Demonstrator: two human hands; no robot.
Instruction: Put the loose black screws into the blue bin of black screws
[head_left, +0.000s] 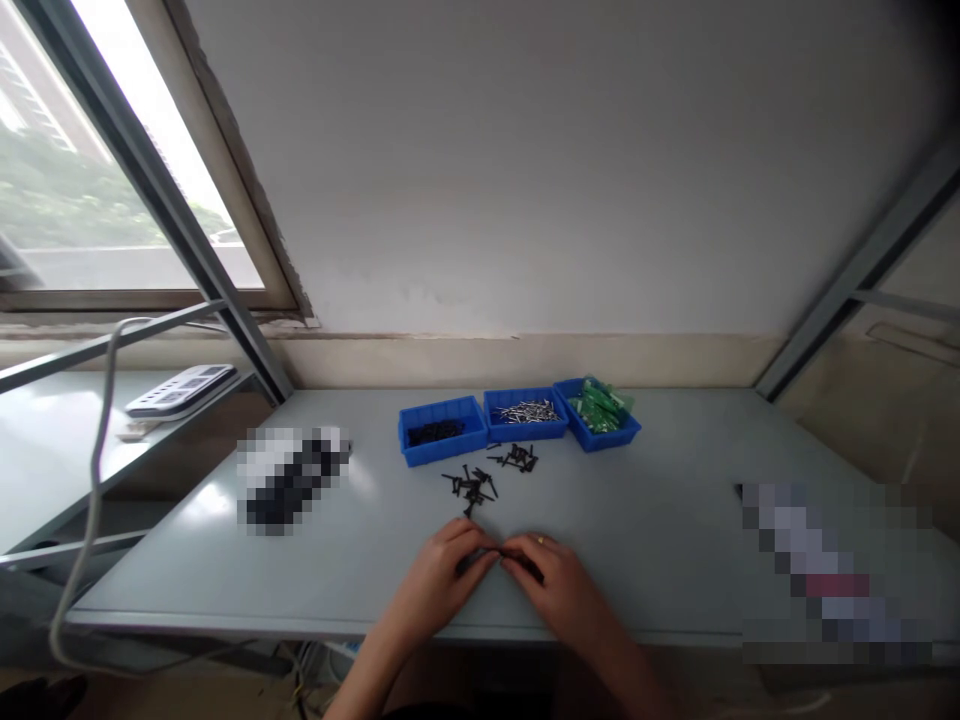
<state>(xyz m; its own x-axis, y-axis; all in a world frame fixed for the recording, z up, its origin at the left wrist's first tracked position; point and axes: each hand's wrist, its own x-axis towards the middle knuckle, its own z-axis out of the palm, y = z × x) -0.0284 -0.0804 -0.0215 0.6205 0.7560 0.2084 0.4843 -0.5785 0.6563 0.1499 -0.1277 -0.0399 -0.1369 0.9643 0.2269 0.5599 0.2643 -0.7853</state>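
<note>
My left hand [459, 568] and my right hand [541, 572] meet fingertip to fingertip over the front of the grey table [330, 570]. Both are pinched around a small dark piece [500, 553], mostly hidden by the fingers, which I cannot make out. Just beyond the left hand lies a loose pile of black screws [472, 485]. A second pile of dark screws [519, 458] lies a little farther back. Behind them stand three blue bins: the left bin [442, 452] holds black pieces, the middle bin [529, 433] holds silver screws or pins, and the right bin [611, 440] holds green packets.
Blurred-out items lie on the table at the left [289, 480] and at the right [825, 570]. A white power strip [182, 391] rests on the side table at the left. A grey cable [97, 480] hangs near the left metal frame. A wall closes off the back.
</note>
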